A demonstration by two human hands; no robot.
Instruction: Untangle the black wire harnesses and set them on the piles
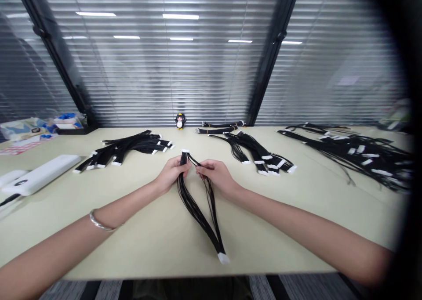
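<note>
Your left hand [172,173] pinches a black multi-wire cable harness [197,212] just below its upper white connector [185,151], while your right hand [216,175] holds a few strands split off from the main bundle, fingers closed on them at nearly the same height. Between and below your hands the harness parts into a narrow loop and rejoins at the lower white connector [223,258], which lies close to the near edge of the pale table [148,247].

Beyond your left hand, a fanned pile of harnesses [127,148] spreads across the tabletop, white ends toward you. Beyond and to the right of your right hand sits a second pile [257,150], and farther right a larger, tangled heap of cables [359,153] runs toward the dark border of the view. Straight ahead, near the far edge, a small penguin figurine [180,121] stands upright beside two tied cable bundles [219,128].

Well to the left of your left hand lies a white device [42,175] with a dark cord. Bare tabletop opens between it and your left forearm, which wears a silver bracelet [100,222]; more open surface lies between your right forearm and the right-hand piles, and on both sides of the lower connector.
</note>
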